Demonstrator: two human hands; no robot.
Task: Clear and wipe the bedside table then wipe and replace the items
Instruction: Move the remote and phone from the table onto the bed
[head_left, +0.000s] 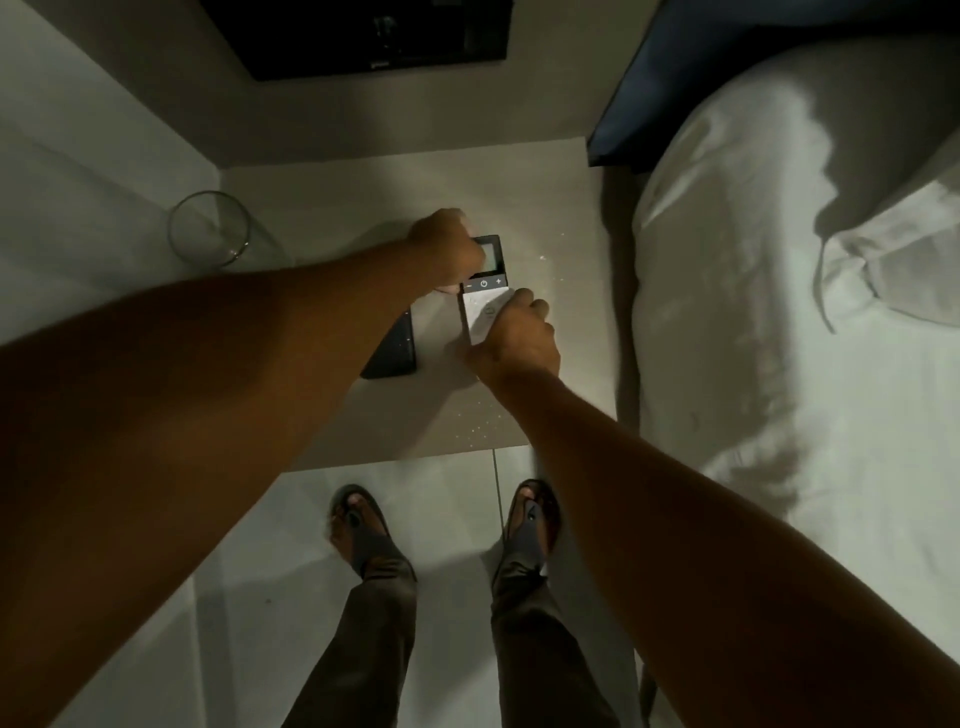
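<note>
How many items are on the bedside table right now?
3: a drinking glass at the far left, a dark phone partly under the left forearm, and a remote held by both hands. The arms may hide more.

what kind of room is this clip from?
Most likely a bedroom, possibly a hotel room: a bed with white bedding beside a small bedside table carrying a drinking glass and a remote control.

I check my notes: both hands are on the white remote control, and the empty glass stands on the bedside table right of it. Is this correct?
Not quite. In the head view both hands, left hand and right hand, are on the remote control, but the glass stands left of it.
</note>
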